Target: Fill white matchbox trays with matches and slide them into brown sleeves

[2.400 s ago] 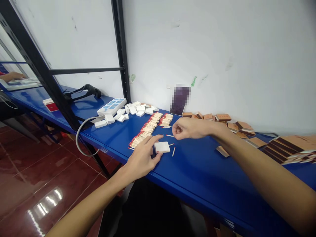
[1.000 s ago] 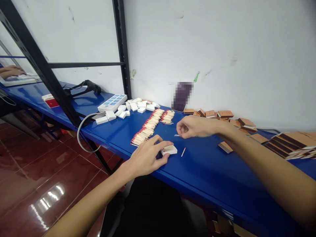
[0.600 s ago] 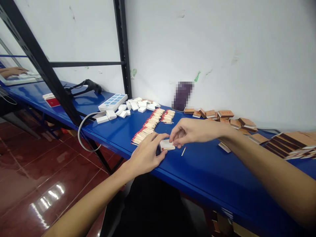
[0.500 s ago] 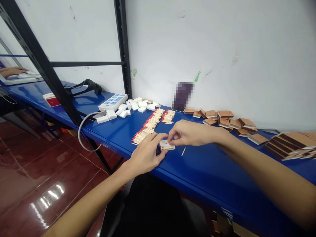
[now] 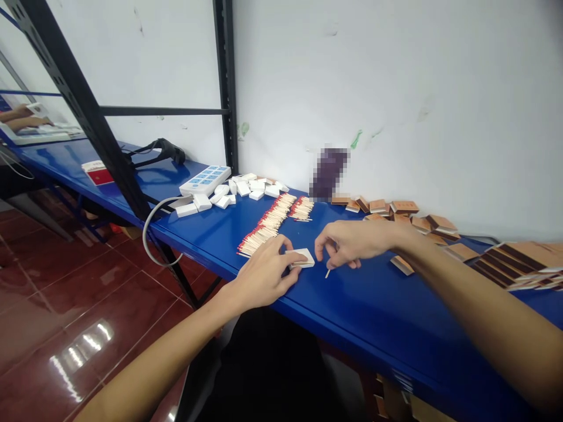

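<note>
My left hand rests on the blue bench and holds a small white matchbox tray between thumb and fingers. Just right of the tray, my right hand points its fingers down in a pinch on the upper end of a loose matchstick lying on the bench. Behind the hands lie two rows of red-tipped matches, the shorter row nearer the wall.
A pile of white trays and a power strip sit at the back left. Brown matchbox sleeves lie along the wall, with a stack at the right. A black rack post stands behind. Another person's hands show far left.
My right hand left the tray and moved right and down onto the loose matchstick. My left hand keeps its hold on the tray.
</note>
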A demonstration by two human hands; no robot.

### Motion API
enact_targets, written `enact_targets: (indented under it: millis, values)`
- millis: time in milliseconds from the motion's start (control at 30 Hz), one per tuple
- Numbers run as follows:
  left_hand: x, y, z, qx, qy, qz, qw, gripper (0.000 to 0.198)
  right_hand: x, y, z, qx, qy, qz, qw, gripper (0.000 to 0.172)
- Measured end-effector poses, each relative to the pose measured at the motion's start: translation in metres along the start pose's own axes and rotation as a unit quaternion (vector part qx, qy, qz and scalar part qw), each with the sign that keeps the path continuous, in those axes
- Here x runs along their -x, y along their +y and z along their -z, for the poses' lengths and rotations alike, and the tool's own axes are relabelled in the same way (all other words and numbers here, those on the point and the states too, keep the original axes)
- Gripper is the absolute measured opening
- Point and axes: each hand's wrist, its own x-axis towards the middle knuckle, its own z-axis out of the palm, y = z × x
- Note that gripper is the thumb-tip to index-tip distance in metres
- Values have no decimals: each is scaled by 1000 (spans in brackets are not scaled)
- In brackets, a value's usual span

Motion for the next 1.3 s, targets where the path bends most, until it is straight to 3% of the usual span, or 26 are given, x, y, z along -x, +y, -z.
enact_targets:
  millis: [167, 300, 433, 633, 700, 767, 867, 933, 1067, 1300]
  values:
    - [-1, 0, -3, 5, 15, 7, 1000, 22, -15, 15, -2, -16, -4, 13, 1000, 27]
    - [0, -2, -7, 20, 24, 15, 999, 21, -4, 26, 8, -19, 55, -31, 998, 37]
    - [0, -2, -7, 29, 28, 14, 999, 17, 5, 26, 10, -32, 31, -83, 996, 44]
    - [-1, 0, -3, 13, 6, -6, 1000, 19, -12, 18, 0, -71, -20, -35, 997, 21]
    - [-1, 0, -1, 9, -1, -14, 1000, 21, -21, 20, 0, -48, 23, -19, 998, 15]
    - [-1, 0, -1, 4, -8, -19, 1000, 22, -34, 26, -1, 6, 129, 6, 992, 14]
    - [-1, 2, 1, -5, -19, -19, 1000, 23, -60, 37, -4, 86, 323, 58, 941, 19]
    - [-1, 3, 1, -9, -22, -15, 1000, 24, -77, 43, -5, 92, 379, 77, 917, 20]
    - [0, 4, -1, -5, -20, -5, 1000, 24, -93, 51, -5, 68, 397, 70, 912, 19]
    - [-2, 0, -5, 55, 35, 4, 998, 27, -90, 55, -3, 59, 405, 54, 911, 18]
